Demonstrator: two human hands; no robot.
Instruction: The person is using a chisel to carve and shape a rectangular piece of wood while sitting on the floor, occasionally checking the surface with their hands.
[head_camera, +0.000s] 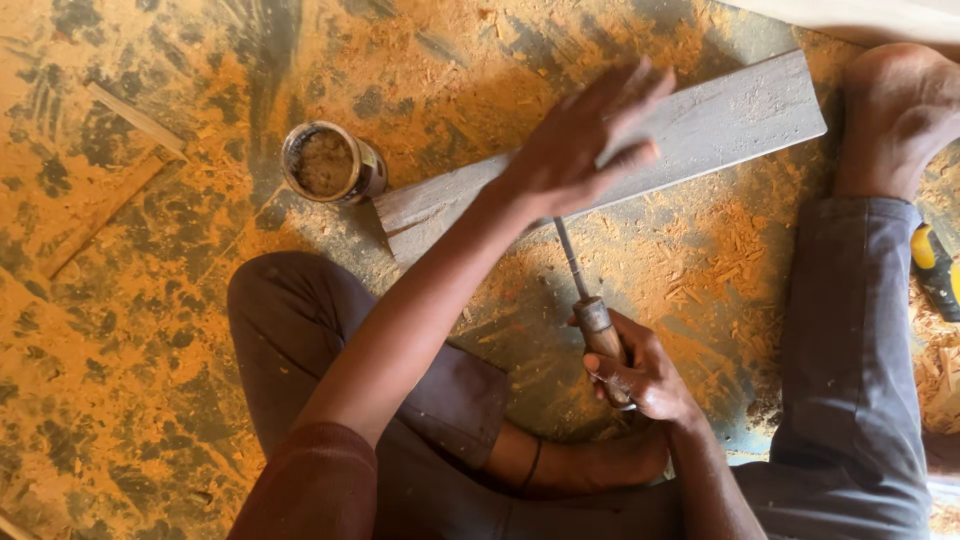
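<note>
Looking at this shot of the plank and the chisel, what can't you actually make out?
Head view:
- Chisel tip: hidden behind the left hand.
- Left hand fingers: motion-blurred above the plank.
- Yellow-and-black tool: cut off by the right edge.
- Tin contents: unclear under sawdust.

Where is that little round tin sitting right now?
In the head view, the round tin stands on the sawdust-covered floor at upper left, just off the left end of the grey wooden plank, apart from both hands.

A woodworking workshop, worked at floor level: orange sawdust and shavings (720, 240) cover the ground around a grey plank (720, 120), with a wooden-handled chisel (600, 330) just below it and thin offcut strips (135, 120) well to its left.
</note>
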